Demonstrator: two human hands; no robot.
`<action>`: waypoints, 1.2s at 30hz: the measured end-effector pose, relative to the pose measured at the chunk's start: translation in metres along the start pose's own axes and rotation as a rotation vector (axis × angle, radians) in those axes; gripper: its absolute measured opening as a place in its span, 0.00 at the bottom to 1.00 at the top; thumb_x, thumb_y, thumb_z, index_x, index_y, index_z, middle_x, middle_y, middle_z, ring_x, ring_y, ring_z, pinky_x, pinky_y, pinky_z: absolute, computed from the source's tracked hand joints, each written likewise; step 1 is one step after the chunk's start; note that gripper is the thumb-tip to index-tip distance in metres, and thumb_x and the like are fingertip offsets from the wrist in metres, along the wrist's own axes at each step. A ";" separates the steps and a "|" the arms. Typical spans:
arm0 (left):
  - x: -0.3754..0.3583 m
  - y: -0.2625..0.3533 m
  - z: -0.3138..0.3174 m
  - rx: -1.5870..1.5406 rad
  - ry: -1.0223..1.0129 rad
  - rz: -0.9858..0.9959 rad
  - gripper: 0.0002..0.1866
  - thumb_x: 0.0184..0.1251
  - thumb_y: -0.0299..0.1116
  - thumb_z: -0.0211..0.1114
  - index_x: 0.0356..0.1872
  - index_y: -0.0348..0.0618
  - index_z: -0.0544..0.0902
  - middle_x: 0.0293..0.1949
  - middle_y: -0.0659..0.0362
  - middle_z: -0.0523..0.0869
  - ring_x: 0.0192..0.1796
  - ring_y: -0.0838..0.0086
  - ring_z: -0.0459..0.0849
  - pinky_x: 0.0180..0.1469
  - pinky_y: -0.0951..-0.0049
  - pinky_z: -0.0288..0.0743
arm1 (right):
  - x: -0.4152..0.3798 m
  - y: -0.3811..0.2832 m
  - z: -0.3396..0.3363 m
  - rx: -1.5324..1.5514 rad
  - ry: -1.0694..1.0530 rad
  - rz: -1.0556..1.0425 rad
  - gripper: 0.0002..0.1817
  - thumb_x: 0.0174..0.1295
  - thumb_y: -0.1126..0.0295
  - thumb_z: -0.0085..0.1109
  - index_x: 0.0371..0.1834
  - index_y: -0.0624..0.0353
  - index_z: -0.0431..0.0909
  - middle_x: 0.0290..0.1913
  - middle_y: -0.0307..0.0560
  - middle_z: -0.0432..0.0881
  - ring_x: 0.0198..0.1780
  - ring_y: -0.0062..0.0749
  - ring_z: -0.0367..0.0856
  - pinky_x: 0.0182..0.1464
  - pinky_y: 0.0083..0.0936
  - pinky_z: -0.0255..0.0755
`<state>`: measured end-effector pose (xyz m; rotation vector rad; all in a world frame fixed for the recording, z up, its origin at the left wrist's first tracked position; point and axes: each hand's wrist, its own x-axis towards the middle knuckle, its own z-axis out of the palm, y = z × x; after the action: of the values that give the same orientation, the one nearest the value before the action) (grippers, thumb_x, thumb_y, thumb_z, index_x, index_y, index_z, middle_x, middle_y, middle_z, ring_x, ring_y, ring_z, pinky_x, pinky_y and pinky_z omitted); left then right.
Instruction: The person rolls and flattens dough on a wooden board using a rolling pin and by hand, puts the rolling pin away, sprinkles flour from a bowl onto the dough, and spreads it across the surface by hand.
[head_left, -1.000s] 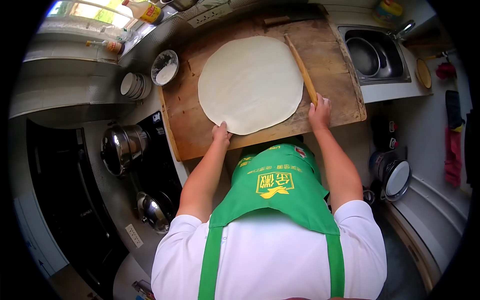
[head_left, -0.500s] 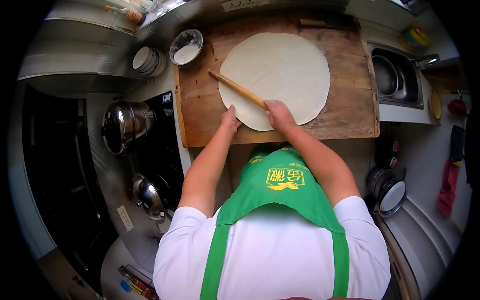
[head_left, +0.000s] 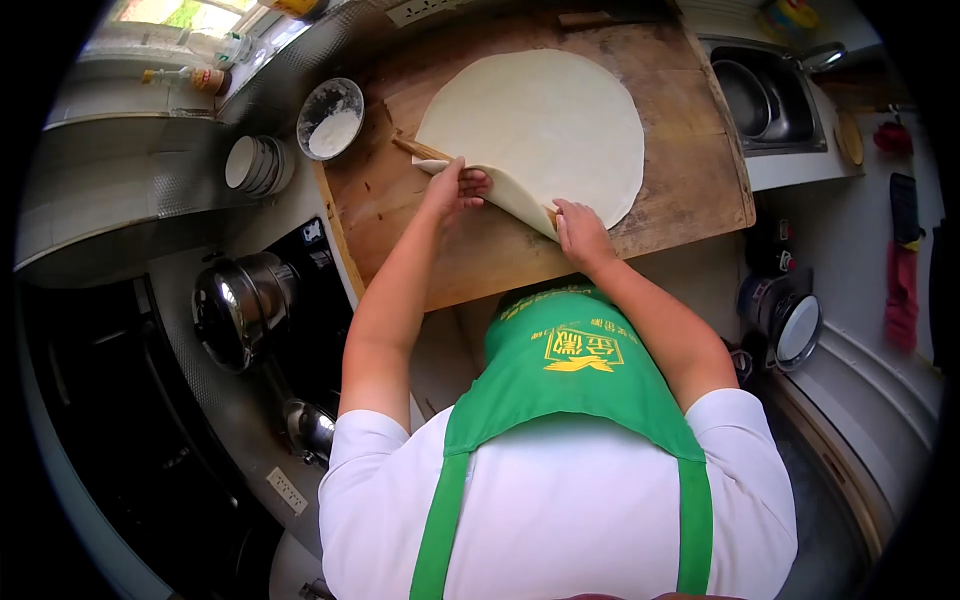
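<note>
A large round sheet of dough [head_left: 540, 125] lies on the wooden board [head_left: 690, 190]. Its near-left edge is lifted and folded over a wooden rolling pin [head_left: 416, 148], whose middle is hidden under the flap. My left hand [head_left: 457, 190] is at this folded edge, touching the dough, with its fingers stretched out and slightly apart. At the pin's near end, my right hand [head_left: 584, 234] is closed around the wood, close to the dough's lower edge.
Left of the board stand a bowl of flour [head_left: 333, 122] and stacked bowls [head_left: 258, 165]. A steel pot [head_left: 240, 305] sits on the stove at left. The sink [head_left: 775, 100] is beyond the board's right edge.
The near-left dough edge has been folded up over the rolling pin. My left hand has moved up along it, and its fingers have spread. The camera view has turned slightly.
</note>
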<state>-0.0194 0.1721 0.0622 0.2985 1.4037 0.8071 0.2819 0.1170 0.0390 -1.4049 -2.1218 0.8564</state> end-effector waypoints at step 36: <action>-0.041 -0.095 -0.010 1.766 -0.280 1.370 0.32 0.66 0.42 0.71 0.71 0.45 0.76 0.61 0.55 0.81 0.65 0.61 0.81 0.62 0.60 0.75 | -0.049 -0.006 0.023 -0.350 -0.063 -0.258 0.37 0.58 0.60 0.72 0.74 0.48 0.75 0.66 0.48 0.82 0.68 0.43 0.78 0.72 0.43 0.69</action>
<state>0.0032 0.0754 0.0313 2.7720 1.1253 0.2121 0.2808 0.0646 0.0257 -1.2319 -2.5238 0.4511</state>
